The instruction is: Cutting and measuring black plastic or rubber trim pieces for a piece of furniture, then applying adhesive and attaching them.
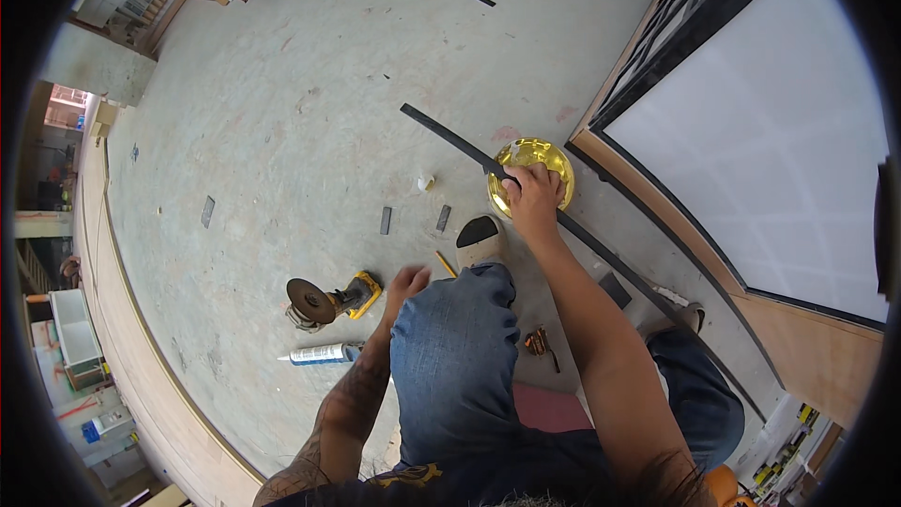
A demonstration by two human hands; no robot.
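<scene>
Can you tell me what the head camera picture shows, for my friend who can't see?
A person kneeling on a concrete floor presses their right hand on a shiny gold disc lying on a long black strip. Their left hand hangs near an angle grinder.

I count one gold disc (531, 174), one long black strip (450, 138), one angle grinder (330, 299), one sealant tube (319, 354), and four small dark offcuts (385, 220) on the floor.

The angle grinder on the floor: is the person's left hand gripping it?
No. The left hand is in the air beside the angle grinder, apart from it, while the right hand rests on a gold disc.
</scene>
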